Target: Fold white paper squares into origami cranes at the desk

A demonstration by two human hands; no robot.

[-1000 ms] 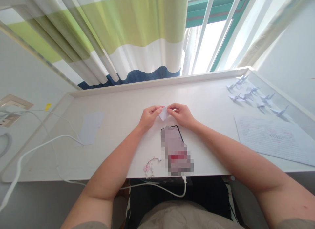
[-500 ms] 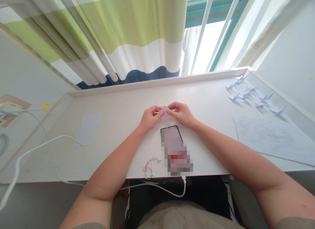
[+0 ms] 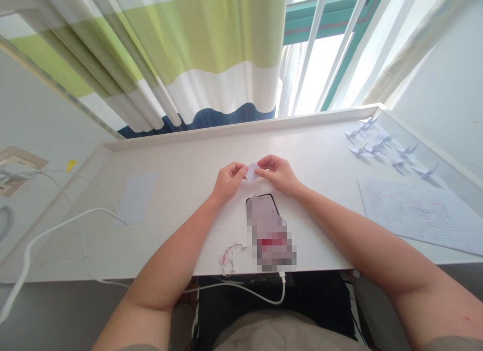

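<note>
Left hand [image 3: 228, 181] and right hand [image 3: 279, 174] flank pinched paper [image 3: 252, 173].

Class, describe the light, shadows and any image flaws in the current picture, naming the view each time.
Head view: the window is blown out to near white; head view: faint, soft shadows lie beside the folded paper figures; head view: coarse blocks mask most of the phone; head view: the small held paper is pale, its creases hard to make out.

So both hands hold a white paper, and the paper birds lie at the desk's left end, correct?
No: the head view shows the paper birds at the right end of the desk. Left hand and right hand hold the white paper.
</note>
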